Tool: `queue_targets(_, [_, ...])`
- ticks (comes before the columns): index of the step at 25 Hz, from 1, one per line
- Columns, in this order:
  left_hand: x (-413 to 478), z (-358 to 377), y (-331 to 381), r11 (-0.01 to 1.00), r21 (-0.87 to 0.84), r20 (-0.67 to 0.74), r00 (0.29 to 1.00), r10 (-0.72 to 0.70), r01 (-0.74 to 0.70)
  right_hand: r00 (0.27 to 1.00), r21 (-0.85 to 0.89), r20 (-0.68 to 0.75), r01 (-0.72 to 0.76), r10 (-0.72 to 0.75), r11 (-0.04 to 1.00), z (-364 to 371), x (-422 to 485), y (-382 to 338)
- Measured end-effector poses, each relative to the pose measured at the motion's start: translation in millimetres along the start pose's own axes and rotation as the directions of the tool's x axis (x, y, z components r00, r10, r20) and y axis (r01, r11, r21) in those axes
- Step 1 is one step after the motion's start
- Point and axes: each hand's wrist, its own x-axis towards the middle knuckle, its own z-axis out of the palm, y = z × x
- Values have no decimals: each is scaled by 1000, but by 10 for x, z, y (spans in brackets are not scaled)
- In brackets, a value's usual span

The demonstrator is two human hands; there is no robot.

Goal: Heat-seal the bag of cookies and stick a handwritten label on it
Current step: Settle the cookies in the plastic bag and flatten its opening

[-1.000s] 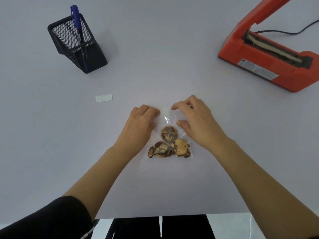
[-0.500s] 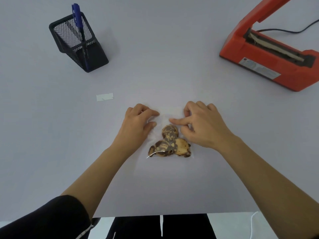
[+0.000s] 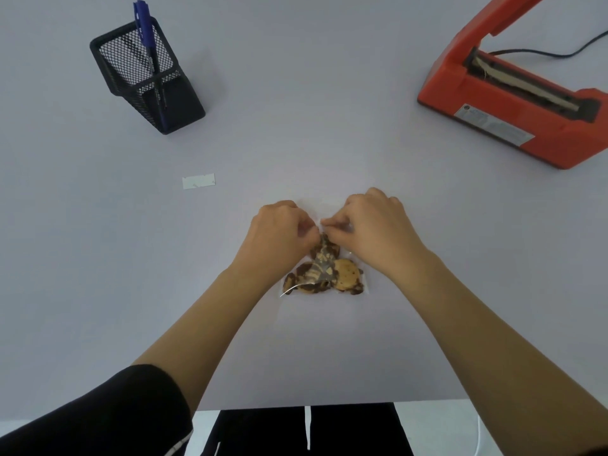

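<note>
At table (image 3: 296,93) centre: clear bag (image 3: 320,274) wrinkled over marbled cookies (image 3: 347,274); left hand (image 3: 278,233), right hand (image 3: 375,230) pinch top.

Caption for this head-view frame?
Left hand and right hand pinch the top of the clear cookie bag on the table; orange heat sealer, label and pen wait beyond.

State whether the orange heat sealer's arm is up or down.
Up: the orange heat sealer has its arm angled upward, sealing strip exposed.
</note>
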Motion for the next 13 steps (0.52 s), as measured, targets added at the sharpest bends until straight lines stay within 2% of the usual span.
queue_targets(4, [51,11,77,992,76,37,994,-102,99,996,114,-44,-78,83,990,23,20,-46])
queue_targets(7, [44,15,69,990,96,12,994,-106,104,989,120,-57,-132,139,984,49,34,-41])
queue_targets(13, [-87,128,-39,997,-38,-139,987,-77,72,985,120,-120,-109,123,987,122,-44,-12])
